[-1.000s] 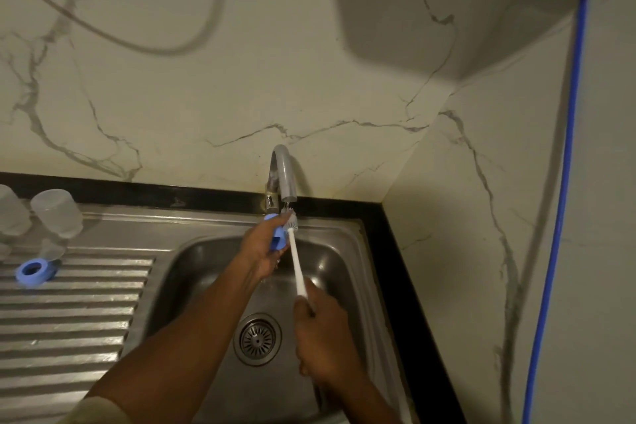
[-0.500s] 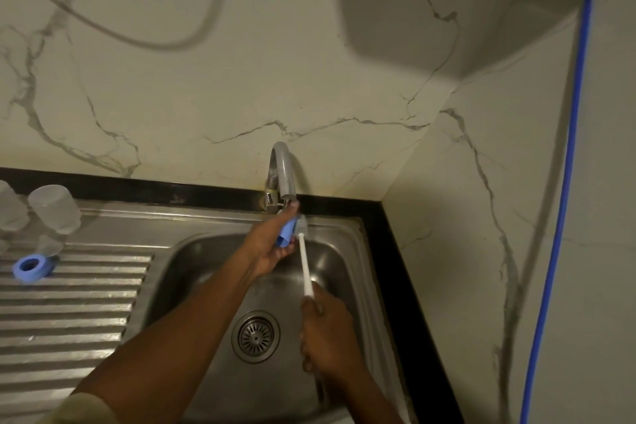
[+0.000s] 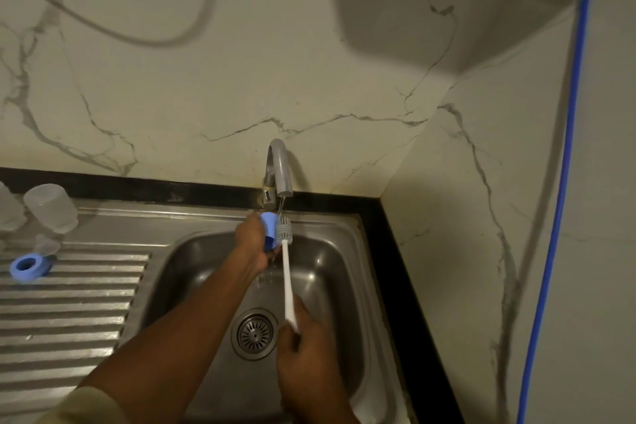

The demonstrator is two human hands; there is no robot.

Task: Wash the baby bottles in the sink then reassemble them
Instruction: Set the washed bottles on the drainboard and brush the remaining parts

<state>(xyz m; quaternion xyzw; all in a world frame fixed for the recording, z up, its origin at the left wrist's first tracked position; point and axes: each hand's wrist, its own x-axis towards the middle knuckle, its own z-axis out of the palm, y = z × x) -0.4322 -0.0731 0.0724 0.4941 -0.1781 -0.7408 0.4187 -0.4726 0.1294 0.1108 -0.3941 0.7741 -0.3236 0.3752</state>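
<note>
The left hand (image 3: pixel 253 244) grips the blue collar (image 3: pixel 268 231) under the tap (image 3: pixel 280 169). The right hand (image 3: pixel 306 354) clasps the brush (image 3: pixel 287 272), whose head has now shifted just right of the collar.

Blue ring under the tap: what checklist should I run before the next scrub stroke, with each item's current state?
1. Grip of the left hand on the blue ring: ok.
2. Grip of the right hand on the brush: ok.
3. Water running from the tap: ok.
4. Head of the brush inside the ring: cannot tell.
5. Ring held over the sink: ok.
</note>
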